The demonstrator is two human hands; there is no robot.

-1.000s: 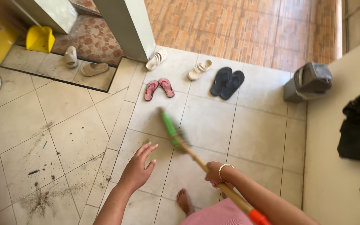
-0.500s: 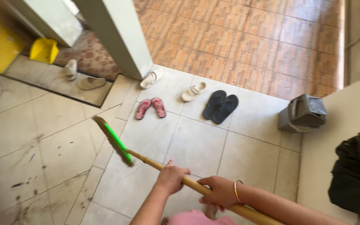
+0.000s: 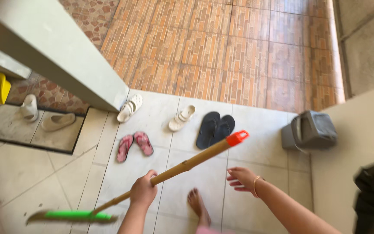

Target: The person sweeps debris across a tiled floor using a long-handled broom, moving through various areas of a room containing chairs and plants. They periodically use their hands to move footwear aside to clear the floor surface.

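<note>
My right hand [image 3: 241,178] has let go and hangs open; only my left hand [image 3: 143,190] now grips the broom [image 3: 169,171], its green head swung low to the near left floor.

no packages, labels, signs or screens visible in this view.
</note>
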